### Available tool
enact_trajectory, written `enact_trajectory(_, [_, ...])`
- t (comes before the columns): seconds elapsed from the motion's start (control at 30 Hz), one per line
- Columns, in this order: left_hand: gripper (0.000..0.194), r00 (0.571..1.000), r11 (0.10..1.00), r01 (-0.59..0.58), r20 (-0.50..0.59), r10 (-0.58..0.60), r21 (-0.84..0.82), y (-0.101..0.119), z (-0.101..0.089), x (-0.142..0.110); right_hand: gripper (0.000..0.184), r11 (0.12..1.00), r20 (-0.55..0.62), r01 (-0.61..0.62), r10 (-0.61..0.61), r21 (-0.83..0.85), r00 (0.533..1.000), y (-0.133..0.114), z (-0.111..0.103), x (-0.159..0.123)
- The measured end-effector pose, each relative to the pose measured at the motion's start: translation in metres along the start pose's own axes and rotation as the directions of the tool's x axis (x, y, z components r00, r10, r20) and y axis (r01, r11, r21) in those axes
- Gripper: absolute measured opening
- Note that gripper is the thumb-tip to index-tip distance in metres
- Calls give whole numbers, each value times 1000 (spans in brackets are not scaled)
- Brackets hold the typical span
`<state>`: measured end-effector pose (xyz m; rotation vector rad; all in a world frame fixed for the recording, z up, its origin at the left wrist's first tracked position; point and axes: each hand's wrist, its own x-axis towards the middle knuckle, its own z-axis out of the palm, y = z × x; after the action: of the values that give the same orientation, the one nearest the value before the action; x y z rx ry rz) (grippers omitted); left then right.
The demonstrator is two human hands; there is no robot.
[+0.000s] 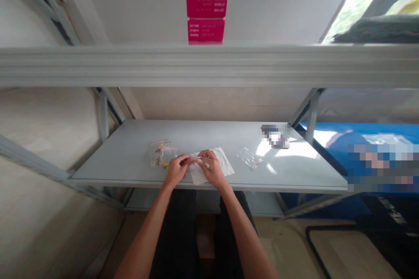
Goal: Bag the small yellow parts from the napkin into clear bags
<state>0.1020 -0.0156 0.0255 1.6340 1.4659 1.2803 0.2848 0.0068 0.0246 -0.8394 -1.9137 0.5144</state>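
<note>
Left hand, right hand: both pinching one small pale strip, long axis left-right, above white tissue; clear bag of yellow parts lies nearer left hand.

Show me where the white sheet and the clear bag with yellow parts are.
White sheet (223, 161): head view, its uncovered right part.
Clear bag with yellow parts (163, 156): head view, middle of the bag.

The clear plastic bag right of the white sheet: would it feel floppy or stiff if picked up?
Probably floppy: the clear plastic bag lies flat and creased on the grey shelf. It looks nearly empty, so likely very light. Its smooth film might slide easily if pushed.
</note>
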Motion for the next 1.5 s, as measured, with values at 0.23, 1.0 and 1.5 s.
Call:
enact_trajectory(0.23, [47,998,990,45,-39,-51,-136,-7,-3,-1,30,999,-64,-47,47,-1,997,-6,-3,-1])
enact_trajectory(1.0, [39,998,975,44,56,-32,-220,2,-9,-4,42,874,150,-306,268,377,952,-5,8,-2])
enact_trajectory(1.5, [41,994,989,35,103,-20,-141,-11,-3,0,29,964,68,-207,198,166,978,2,9,-6])
